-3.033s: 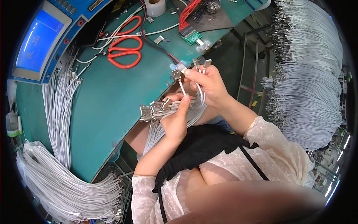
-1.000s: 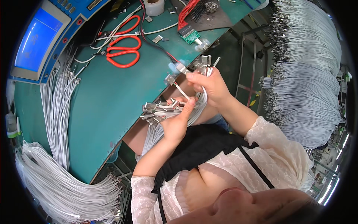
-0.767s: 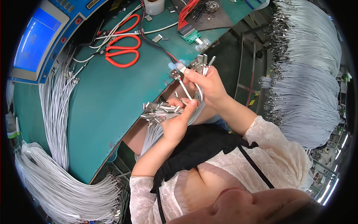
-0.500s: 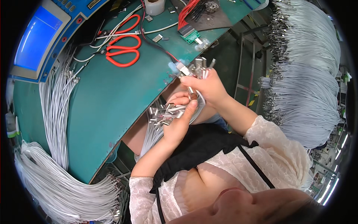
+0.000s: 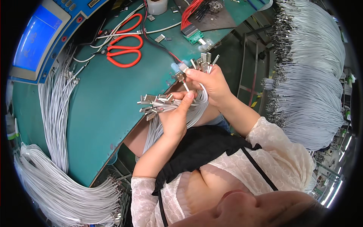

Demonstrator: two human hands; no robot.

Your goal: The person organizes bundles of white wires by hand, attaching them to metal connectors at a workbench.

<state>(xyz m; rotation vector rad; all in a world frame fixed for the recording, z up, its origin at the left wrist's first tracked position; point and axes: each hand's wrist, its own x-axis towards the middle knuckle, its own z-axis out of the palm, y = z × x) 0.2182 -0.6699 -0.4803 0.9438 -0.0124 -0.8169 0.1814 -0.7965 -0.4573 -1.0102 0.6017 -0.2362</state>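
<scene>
My left hand is closed around a bundle of grey-white USB cables, whose bare metal plugs fan out past the fingers. Its thumb and fingertips also pinch one cable just below its metal USB plug. That plug is beside a small pale connector with red and black wires at the table edge; whether they touch I cannot tell. My right hand is closed on more cables, their metal plugs sticking up above it. Its thumb presses near the connector.
Red-handled scissors and a green circuit board with red wires lie on the green table. A blue instrument with a lit screen stands far left. Cable bundles lie left, at the lower left and in a large right-hand pile.
The left hand has risen slightly, and its bundle's plugs have moved up and left. A single plug now shows between the hands, by the connector. Faint marks have appeared on the instrument's screen.
</scene>
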